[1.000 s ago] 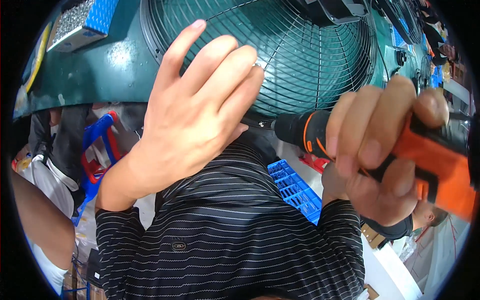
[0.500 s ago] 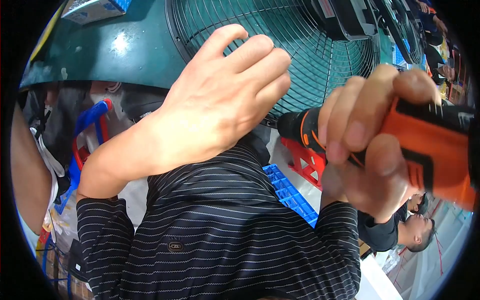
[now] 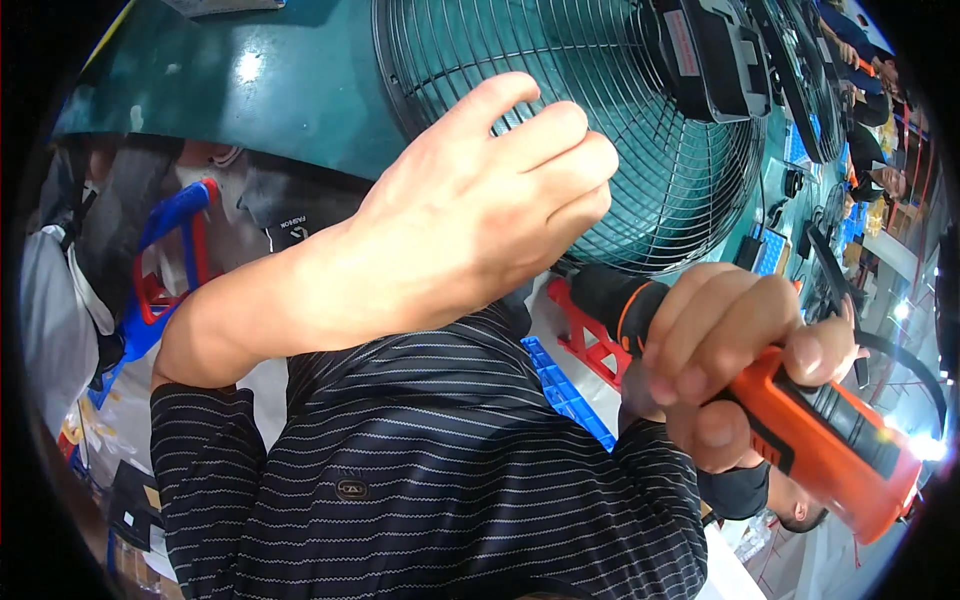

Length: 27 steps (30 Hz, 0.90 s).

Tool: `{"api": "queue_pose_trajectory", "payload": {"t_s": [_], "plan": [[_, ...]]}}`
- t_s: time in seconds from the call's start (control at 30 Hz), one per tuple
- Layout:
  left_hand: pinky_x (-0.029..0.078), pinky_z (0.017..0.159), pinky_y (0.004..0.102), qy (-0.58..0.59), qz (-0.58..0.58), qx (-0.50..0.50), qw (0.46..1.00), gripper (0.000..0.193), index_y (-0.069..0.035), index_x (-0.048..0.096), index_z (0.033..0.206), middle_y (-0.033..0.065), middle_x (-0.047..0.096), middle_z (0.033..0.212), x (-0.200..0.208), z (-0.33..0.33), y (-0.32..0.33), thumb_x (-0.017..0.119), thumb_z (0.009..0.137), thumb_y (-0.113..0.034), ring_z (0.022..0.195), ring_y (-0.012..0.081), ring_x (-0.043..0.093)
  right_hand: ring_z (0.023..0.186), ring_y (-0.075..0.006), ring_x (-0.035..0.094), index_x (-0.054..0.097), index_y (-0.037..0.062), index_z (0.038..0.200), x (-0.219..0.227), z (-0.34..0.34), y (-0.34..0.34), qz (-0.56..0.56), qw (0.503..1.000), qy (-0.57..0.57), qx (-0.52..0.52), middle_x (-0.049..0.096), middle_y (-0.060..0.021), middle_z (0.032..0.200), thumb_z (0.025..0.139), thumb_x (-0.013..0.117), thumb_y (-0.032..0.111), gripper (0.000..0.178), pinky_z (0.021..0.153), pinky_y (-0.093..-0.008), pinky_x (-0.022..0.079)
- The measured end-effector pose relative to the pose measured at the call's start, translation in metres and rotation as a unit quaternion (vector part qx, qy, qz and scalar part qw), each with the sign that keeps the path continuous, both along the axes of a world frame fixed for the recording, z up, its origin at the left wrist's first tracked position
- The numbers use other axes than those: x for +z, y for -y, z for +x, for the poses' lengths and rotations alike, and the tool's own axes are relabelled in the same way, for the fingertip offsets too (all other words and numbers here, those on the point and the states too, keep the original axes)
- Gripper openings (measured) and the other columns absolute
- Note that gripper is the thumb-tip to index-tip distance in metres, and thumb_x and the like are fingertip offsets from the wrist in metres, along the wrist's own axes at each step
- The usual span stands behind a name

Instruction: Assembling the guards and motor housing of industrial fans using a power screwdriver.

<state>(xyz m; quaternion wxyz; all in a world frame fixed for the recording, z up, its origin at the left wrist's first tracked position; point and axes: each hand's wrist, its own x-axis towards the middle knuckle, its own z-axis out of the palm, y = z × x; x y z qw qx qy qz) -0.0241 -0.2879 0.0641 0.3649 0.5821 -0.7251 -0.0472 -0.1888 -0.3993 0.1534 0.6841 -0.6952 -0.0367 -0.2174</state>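
Observation:
My right hand (image 3: 735,340) is wrapped round an orange and black power screwdriver (image 3: 830,440). Its black nose points left toward the near rim of a black wire fan guard (image 3: 640,262), with the rear end tilted down to the right. Whether the tip touches the rim is hidden behind my left hand. Over the guard's near left part, my left hand (image 3: 490,190) is curled closed, back of the hand up. Its fingertips are turned away, so anything between them is out of sight. A black motor housing (image 3: 705,60) sits at the fan's middle.
The fan lies on a green table (image 3: 270,90). Farther right stands another black fan part (image 3: 810,90). Below the table edge are a red stool (image 3: 590,340), a blue plastic crate (image 3: 565,395) and a blue and red stool (image 3: 165,260). Other people are at the right.
The whole view has shifted, so fan and table sit lower and farther right. The screwdriver's rear end has swung downward; its nose stays by the fan rim. My left hand stays curled.

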Motion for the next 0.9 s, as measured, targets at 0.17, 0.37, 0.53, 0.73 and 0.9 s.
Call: {"api": "queue_pose_trajectory", "payload": {"t_s": [0.17, 0.37, 0.53, 0.73, 0.9], "plan": [[0.042, 0.100, 0.0477, 0.001, -0.004, -0.003, 1.000, 0.070, -0.001, 0.061, 0.109, 0.0102, 0.056, 0.118, 0.001, 0.002, -0.001, 0.084, 0.046, -0.020, 0.114, 0.0290, 0.054, 0.054, -0.0154, 0.063, 0.051, 0.0092, 0.125, -0.002, 0.009, 0.014, -0.019, 0.996, 0.037, 0.079, 0.063, -0.0071, 0.078, 0.080, 0.075, 0.003, 0.051, 0.049, -0.0271, 0.054], [0.041, 0.103, 0.0484, 0.036, -0.013, 0.010, 0.999, 0.072, 0.000, 0.061, 0.111, 0.0106, 0.056, 0.119, -0.004, 0.001, -0.005, 0.084, 0.047, -0.023, 0.115, 0.0289, 0.054, 0.057, -0.0143, 0.066, 0.058, 0.0064, 0.116, -0.004, 0.036, 0.024, -0.013, 0.949, 0.026, 0.315, 0.069, -0.0080, 0.077, 0.074, 0.084, 0.003, 0.049, 0.049, -0.0260, 0.051], [0.039, 0.110, 0.0519, 0.027, -0.038, -0.028, 0.999, 0.087, -0.003, 0.058, 0.123, 0.0118, 0.053, 0.125, -0.002, 0.021, -0.001, 0.088, 0.043, -0.021, 0.122, 0.0339, 0.051, 0.055, -0.0154, 0.065, 0.062, 0.0038, 0.104, -0.002, 0.001, 0.043, 0.130, 0.964, 0.115, 0.201, 0.066, -0.0067, 0.073, 0.081, 0.079, 0.003, 0.029, 0.043, -0.0269, 0.047], [0.038, 0.114, 0.0524, 0.096, 0.020, 0.007, 0.995, 0.087, -0.004, 0.060, 0.117, 0.0144, 0.054, 0.125, 0.023, 0.075, 0.000, 0.090, 0.037, -0.020, 0.124, 0.0346, 0.051, 0.066, -0.0125, 0.059, 0.049, -0.0020, 0.128, -0.002, -0.111, 0.039, 0.166, 0.943, 0.012, -0.287, 0.057, -0.0305, 0.128, 0.092, 0.063, 0.012, 0.041, 0.062, -0.0255, 0.049], [0.040, 0.111, 0.0539, 0.158, 0.023, -0.037, 0.987, 0.076, 0.002, 0.059, 0.101, 0.0162, 0.059, 0.111, 0.032, 0.082, 0.012, 0.086, 0.037, -0.030, 0.113, 0.0356, 0.058, 0.065, -0.0183, 0.068, 0.059, -0.0030, 0.114, -0.053, -0.142, 0.017, 0.128, 0.819, -0.278, -0.486, 0.060, -0.0301, 0.128, 0.082, 0.073, 0.003, 0.036, 0.062, -0.0271, 0.053]]}}
